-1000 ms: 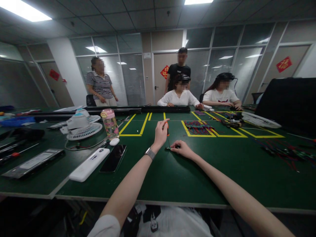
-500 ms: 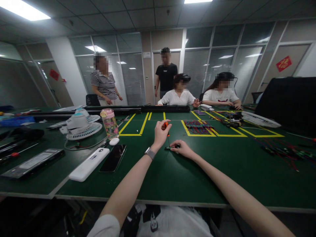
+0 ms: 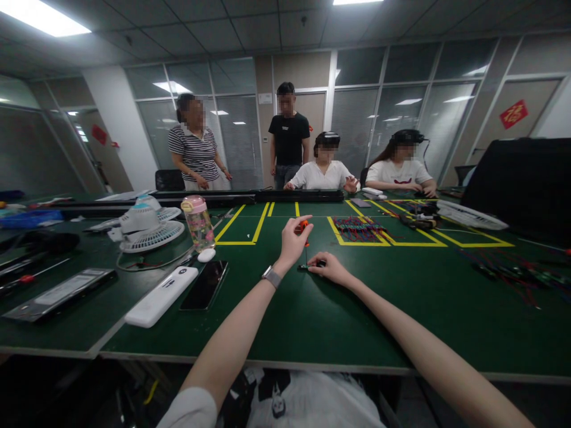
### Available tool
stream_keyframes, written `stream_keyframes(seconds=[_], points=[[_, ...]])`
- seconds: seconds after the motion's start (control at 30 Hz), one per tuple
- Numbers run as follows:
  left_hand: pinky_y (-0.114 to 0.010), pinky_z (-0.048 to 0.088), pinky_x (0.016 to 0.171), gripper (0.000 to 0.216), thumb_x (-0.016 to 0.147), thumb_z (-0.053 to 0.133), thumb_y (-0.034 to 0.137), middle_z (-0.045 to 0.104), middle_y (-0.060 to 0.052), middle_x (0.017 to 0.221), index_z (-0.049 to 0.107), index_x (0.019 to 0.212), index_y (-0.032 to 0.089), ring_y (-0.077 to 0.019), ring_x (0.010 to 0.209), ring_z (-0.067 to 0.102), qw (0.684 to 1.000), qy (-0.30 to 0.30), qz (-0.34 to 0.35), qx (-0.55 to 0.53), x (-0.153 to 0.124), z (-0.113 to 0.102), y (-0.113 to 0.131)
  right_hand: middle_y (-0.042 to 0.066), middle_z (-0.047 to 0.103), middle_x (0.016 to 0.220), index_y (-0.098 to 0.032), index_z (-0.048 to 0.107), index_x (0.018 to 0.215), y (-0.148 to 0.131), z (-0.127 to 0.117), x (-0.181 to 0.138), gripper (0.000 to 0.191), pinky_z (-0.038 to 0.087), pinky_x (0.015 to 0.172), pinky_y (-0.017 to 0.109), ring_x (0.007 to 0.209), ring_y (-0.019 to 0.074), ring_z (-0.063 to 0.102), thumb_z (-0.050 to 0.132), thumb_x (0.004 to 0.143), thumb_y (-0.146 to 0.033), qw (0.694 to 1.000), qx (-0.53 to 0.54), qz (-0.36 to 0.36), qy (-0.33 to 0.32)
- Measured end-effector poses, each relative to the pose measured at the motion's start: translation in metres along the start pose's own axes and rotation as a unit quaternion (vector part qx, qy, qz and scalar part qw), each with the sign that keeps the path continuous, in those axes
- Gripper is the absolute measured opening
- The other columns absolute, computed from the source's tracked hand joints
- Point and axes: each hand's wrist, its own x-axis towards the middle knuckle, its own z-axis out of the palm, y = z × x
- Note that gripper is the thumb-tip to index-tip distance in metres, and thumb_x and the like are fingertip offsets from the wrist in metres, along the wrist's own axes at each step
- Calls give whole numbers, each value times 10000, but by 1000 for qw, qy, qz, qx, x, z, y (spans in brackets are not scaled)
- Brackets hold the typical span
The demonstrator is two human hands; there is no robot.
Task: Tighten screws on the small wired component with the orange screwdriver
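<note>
My left hand (image 3: pixel 292 239) is closed round the orange handle of a small screwdriver (image 3: pixel 304 227), held upright with its thin shaft pointing down. The tip meets a small dark part (image 3: pixel 307 267) lying on the green table (image 3: pixel 312 315). My right hand (image 3: pixel 329 267) pinches that part from the right and presses it to the table. A watch sits on my left wrist.
Left of my arms lie a black phone (image 3: pixel 206 284), a white power bank (image 3: pixel 161 295), a pink-capped bottle (image 3: pixel 198 223) and a white fan (image 3: pixel 147 223). Bundled coloured wires (image 3: pixel 358 228) lie in a yellow-taped box. Two seated and two standing people are across the table.
My left hand has turned on the screwdriver handle, fingers curling over its top. The two standing people across the table have shifted; my right hand has stayed on the part.
</note>
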Motion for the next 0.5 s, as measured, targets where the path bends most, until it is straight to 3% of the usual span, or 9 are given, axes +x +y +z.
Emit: stream_keyframes(seconds=[0.13,0.27,0.37,0.5], points=[[-242,481,765,269,904,484,322,621,-56,978,669,1067,215,-138,847,600,999,9,-1,32,0,-4,3,37,664,728,-159,733,816,-1,0,0,156,471,694,288,694,167,598,678,700,-249,1000,0,3,-4],[-281,476,862,315,927,427,255,639,-83,1133,610,1178,202,-162,983,613,1000,-8,-24,-17,3,-3,1,37,666,729,-159,730,821,0,0,0,166,470,711,293,706,169,599,683,698,-261,1000,1,3,-6],[-277,509,799,318,911,463,244,659,-101,1112,590,1197,187,-162,914,648,997,-21,-48,-62,4,-1,-3,41,664,738,-149,729,825,1,0,0,174,465,712,290,708,167,598,679,702,-262,1000,5,0,-8],[-242,505,731,242,846,579,260,660,-70,981,662,1063,190,-140,811,636,999,2,-25,-23,3,-1,-4,40,659,730,-146,731,826,0,-1,0,172,461,701,282,698,162,591,672,707,-255,1000,-2,-6,-9]])
